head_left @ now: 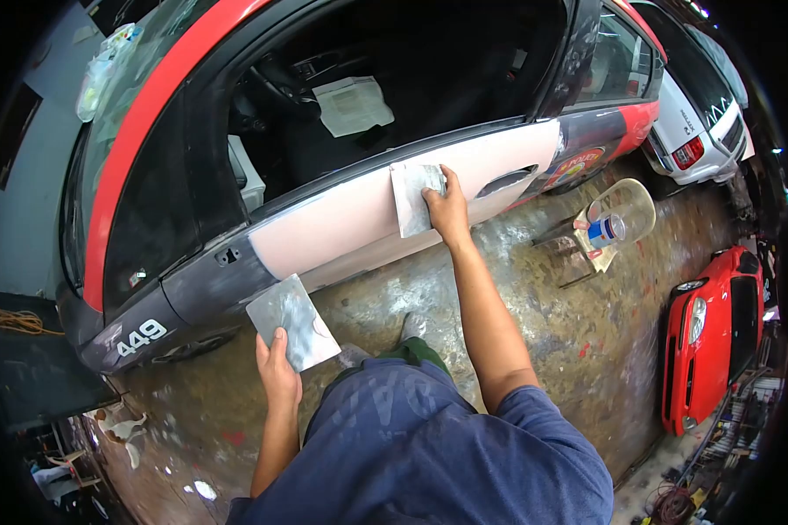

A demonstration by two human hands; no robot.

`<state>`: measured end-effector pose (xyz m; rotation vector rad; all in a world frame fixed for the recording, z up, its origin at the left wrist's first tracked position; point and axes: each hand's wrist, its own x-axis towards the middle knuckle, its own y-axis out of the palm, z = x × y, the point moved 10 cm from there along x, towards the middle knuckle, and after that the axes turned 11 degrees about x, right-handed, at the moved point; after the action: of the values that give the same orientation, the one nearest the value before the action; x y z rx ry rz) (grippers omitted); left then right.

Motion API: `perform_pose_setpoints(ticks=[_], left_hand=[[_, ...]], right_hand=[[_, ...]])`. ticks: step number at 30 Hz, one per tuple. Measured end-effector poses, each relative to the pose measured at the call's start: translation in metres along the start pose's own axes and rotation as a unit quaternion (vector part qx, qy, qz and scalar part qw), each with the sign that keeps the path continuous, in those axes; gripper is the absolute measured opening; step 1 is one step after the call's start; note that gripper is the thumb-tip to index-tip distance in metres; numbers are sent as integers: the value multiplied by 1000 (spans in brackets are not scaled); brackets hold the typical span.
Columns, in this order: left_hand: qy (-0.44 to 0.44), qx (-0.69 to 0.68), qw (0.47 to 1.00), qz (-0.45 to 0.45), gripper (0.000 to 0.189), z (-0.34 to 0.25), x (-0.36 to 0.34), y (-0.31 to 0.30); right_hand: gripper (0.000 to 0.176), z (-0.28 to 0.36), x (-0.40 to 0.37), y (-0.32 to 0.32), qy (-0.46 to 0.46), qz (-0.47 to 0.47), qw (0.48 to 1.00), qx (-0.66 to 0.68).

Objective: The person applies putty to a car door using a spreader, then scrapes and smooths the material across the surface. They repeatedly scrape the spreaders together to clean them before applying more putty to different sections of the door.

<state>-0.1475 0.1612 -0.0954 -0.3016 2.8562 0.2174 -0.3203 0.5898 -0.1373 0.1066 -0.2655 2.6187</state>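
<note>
The largest thing before us is the red and dark car (177, 282), standing alongside us. On its door (324, 229), the pale pink coat spans most of the panel below the window; the dark area around the handle (506, 180) is uncoated. We judge the broad coverage well advanced, though we cannot tell whether the surface is finished. Beyond the door's rear end, a stool (599, 255) bears a tub (606, 231). Our right hand (447, 208) grips a thin plate (410, 210) at the pink panel; our left hand (278, 374) pinches a smeared sheet (296, 325), held apart from the door.
</note>
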Motion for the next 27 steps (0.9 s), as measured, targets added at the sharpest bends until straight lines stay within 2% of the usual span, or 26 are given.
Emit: perform_pose_setpoints(ticks=[3, 6, 10, 14, 17, 20, 22, 25, 27], left_hand=[[2, 0, 1000, -5, 39, -1, -2, -18], [4, 1, 1000, -7, 39, 0, -4, -36], [-5, 1, 1000, -22, 40, -1, -8, -56], [-14, -4, 999, -32, 43, 0, -11, -72], [-37, -40, 998, -36, 46, 6, -10, -80], [-76, -108, 991, 12, 47, 17, 1, -70], [-109, -168, 977, 67, 45, 16, 10, -41], [-202, -175, 953, 144, 41, -3, 6, 12], [-200, -211, 944, 158, 39, -2, 7, 40]], right_hand=[[62, 4, -15, 25, 42, 22, 999, 25], [62, 16, -28, 43, -25, 7, 1000, -9], [62, 30, -52, 75, 22, 37, 999, -19], [64, 45, -78, 120, -4, 77, 996, 39], [62, 69, -109, 127, -15, 123, 980, 153], [36, 106, -159, 110, 113, 223, 953, 172], [32, 144, -193, 96, 10, 289, 948, 135], [51, 207, -235, 76, -163, 291, 941, 62], [60, 238, -261, 79, -246, 334, 906, -88]])
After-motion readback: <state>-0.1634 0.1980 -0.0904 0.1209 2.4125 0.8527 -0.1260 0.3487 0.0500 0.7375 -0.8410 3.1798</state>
